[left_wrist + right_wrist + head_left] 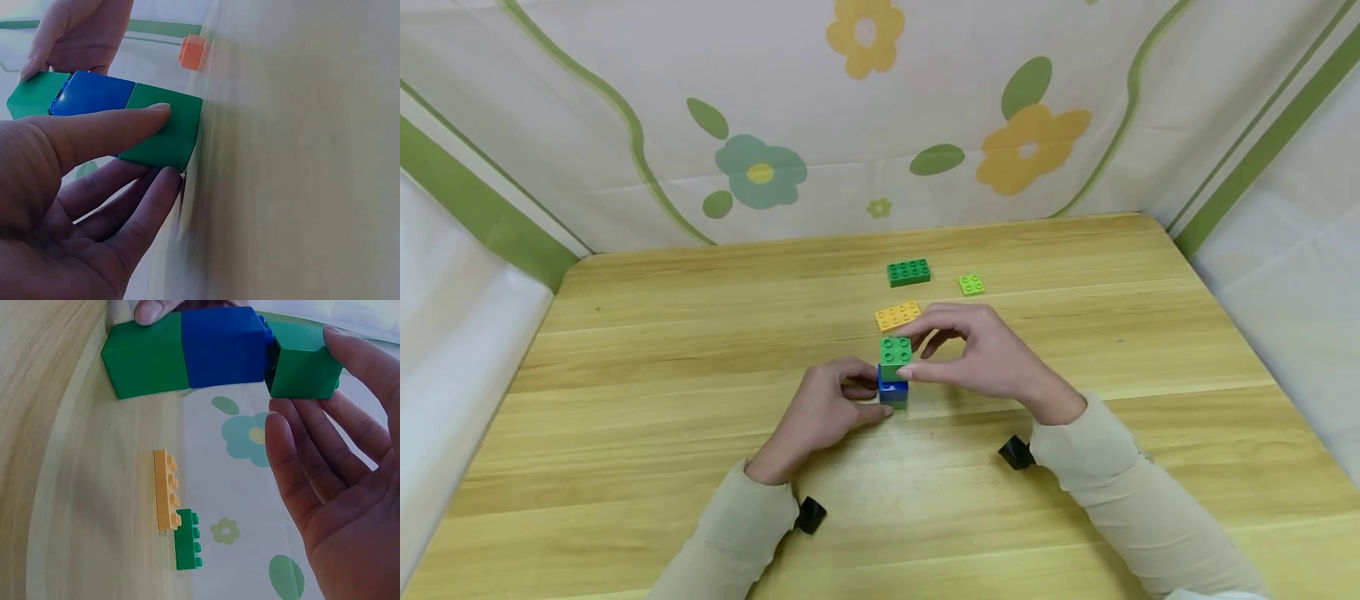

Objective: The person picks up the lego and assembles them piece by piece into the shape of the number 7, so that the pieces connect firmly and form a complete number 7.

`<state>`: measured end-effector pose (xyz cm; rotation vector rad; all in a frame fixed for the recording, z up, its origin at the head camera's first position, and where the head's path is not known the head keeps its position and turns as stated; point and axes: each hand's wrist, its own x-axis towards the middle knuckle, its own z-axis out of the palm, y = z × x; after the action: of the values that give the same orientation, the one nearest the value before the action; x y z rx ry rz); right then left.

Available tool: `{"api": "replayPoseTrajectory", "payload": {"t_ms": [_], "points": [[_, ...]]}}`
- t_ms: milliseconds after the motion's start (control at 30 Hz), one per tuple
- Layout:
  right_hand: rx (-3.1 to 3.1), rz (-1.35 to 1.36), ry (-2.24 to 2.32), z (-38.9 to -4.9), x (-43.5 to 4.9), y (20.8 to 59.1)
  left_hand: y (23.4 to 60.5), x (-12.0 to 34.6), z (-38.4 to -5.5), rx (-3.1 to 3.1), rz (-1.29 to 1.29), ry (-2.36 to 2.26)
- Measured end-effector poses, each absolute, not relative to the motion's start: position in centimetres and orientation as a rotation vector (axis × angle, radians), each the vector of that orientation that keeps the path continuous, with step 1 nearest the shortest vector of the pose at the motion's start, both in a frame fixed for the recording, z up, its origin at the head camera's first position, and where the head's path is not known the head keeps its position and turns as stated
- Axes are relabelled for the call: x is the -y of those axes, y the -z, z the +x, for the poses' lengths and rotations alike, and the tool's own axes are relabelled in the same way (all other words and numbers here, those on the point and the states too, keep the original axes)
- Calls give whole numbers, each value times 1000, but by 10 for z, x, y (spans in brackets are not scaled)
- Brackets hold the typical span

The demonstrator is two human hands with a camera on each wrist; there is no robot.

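A stack of toy building bricks stands upright on the table in front of me. Its bottom is a green brick (178, 128), gripped between the thumb and fingers of my left hand (820, 408). Above that sits a blue brick (224, 347). My right hand (985, 358) pinches a smaller-looking green brick (895, 350) at the top, thumb on one side and fingers on the other. In the right wrist view this upper brick tilts slightly against the blue one, with a narrow gap and some blue studs showing between them.
Behind the stack lies a yellow-orange brick (893, 317), close to my right fingertips. Farther back are a long dark green brick (908, 274) and a small lime brick (972, 286). A flowered cloth (865, 158) hangs behind the wooden table (625, 350), with white cloth on both sides.
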<state>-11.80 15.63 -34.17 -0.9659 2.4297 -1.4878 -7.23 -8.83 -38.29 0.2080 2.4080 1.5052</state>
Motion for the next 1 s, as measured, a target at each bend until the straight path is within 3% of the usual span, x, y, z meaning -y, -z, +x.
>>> {"api": "replayPoseTrajectory", "payload": {"t_ms": [1000], "points": [[-2475, -1018, 1501, -113, -156, 344, 386, 83, -85, -2402, 238, -1521]]}}
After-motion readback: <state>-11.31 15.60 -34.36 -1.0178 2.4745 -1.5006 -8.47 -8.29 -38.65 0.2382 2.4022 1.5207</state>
